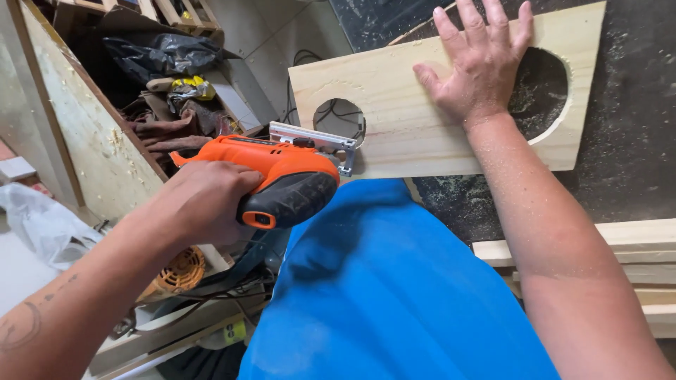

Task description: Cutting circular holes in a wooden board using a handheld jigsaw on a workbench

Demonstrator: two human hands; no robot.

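The left hand (201,200) was wrapped round the handle of an orange jigsaw (282,179), fingers curled shut on the grip with the knuckles up and the wrist roughly in line with the forearm; that forearm ran in from the lower left corner, bare and dusted with sawdust, rising toward the saw; the jigsaw lay nearly level, its metal shoe (313,138) resting against the near edge of a pale board (394,105), just beside a small round hole (338,117) cut through the wood. The right hand (479,67) lay flat on top of the board, palm down, fingers spread wide and pointing away from the body, thumb splayed out to the left; its wrist was bent back a little and the forearm came straight down the right side of the view, flecked with dust; the hand sat just left of a larger round cutout (539,91) at the board's far end. The board rested on a dark bench (627,141) strewn with sawdust, its left end overhanging the edge; a blue shirt (380,295) filled the lower middle; more planks (634,246) lay at the right; a plywood sheet (84,134) leaned at the left, with a clutter of black bags (165,53) beyond it.
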